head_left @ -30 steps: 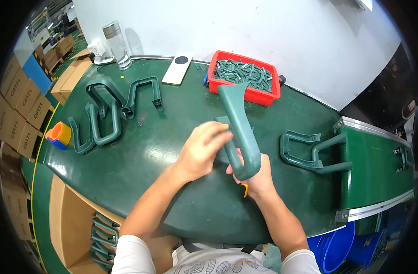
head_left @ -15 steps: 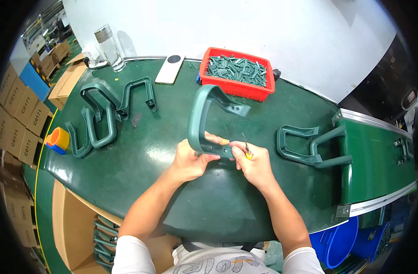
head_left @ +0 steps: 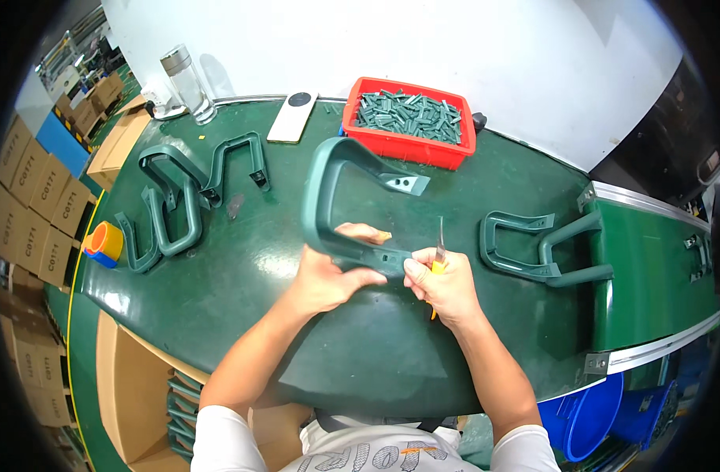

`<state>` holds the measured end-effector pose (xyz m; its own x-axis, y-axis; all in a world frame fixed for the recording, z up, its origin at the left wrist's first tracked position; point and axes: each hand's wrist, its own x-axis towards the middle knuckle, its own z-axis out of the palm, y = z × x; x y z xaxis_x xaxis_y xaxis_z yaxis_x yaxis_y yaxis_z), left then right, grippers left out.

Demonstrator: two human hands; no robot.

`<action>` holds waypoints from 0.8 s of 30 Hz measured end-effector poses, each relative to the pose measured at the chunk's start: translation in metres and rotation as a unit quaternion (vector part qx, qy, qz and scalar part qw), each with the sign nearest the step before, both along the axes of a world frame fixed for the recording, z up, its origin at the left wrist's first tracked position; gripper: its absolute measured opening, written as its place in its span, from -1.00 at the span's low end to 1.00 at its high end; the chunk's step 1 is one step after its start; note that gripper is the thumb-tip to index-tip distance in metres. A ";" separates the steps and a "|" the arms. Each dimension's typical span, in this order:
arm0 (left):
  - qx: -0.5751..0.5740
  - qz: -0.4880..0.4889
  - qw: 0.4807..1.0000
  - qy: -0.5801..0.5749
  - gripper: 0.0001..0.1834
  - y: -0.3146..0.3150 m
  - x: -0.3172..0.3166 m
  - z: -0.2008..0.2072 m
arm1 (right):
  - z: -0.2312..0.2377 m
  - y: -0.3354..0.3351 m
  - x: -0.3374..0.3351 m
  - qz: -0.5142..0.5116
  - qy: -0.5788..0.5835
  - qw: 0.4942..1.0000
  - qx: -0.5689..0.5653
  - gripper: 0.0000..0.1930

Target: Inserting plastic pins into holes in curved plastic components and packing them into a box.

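The left hand [head_left: 328, 277] is clenched on a green handle [head_left: 336, 197] at table centre and the right hand [head_left: 445, 285] on a knife [head_left: 438, 256] at its near end, trimming apparently midway: three handles lie left [head_left: 183, 197], two right [head_left: 541, 248].

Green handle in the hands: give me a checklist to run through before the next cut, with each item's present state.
1. Left hand grips the handle: ok.
2. Right hand holds the knife, blade up: ok.
3. Blade at the handle's end by the hole: ok.
4. Left fingers clear of the blade: ok, they sit left of it.
5. Blade sharpness: cannot tell.
6. Finished handles lie apart on the table: ok.
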<state>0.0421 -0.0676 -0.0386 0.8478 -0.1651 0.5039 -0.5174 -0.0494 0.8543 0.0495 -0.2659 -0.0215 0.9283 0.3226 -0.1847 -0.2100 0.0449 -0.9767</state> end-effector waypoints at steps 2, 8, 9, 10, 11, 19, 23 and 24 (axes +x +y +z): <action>-0.043 -0.016 0.998 0.046 -0.60 -0.004 -0.006 -0.009 | 0.002 -0.001 -0.001 0.025 0.012 0.999 -0.032 -0.82; -0.056 0.023 0.996 0.070 -0.65 0.006 -0.017 -0.023 | 0.007 -0.022 -0.002 -0.024 -0.220 0.922 -0.318 -0.66; -0.044 0.024 0.996 0.075 -0.65 0.008 -0.019 -0.023 | 0.002 -0.024 -0.004 -0.024 -0.247 0.916 -0.314 -0.66; -0.034 0.024 0.996 0.081 -0.65 0.008 -0.020 -0.021 | -0.005 -0.025 -0.005 -0.025 -0.273 0.910 -0.310 -0.66; -0.023 0.023 0.996 0.086 -0.65 0.009 -0.021 -0.021 | -0.009 -0.027 -0.007 -0.026 -0.299 0.904 -0.305 -0.65; -0.041 0.041 0.992 0.116 -0.59 0.004 -0.023 -0.027 | -0.029 -0.021 -0.016 -0.031 -0.454 0.810 -0.371 -0.83; -0.014 0.030 0.993 0.114 -0.59 0.005 -0.023 -0.031 | -0.032 -0.018 -0.018 -0.015 -0.486 0.781 -0.391 -0.81; -0.002 0.028 0.994 0.108 -0.59 0.006 -0.023 -0.031 | -0.032 -0.016 -0.018 -0.024 -0.484 0.784 -0.387 -0.81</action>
<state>0.0191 -0.0620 -0.0696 0.9441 -0.1136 0.3093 -0.3182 -0.0699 0.9455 0.0315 -0.2823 -0.0536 0.7615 0.4230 0.4911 0.6316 -0.6546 -0.4156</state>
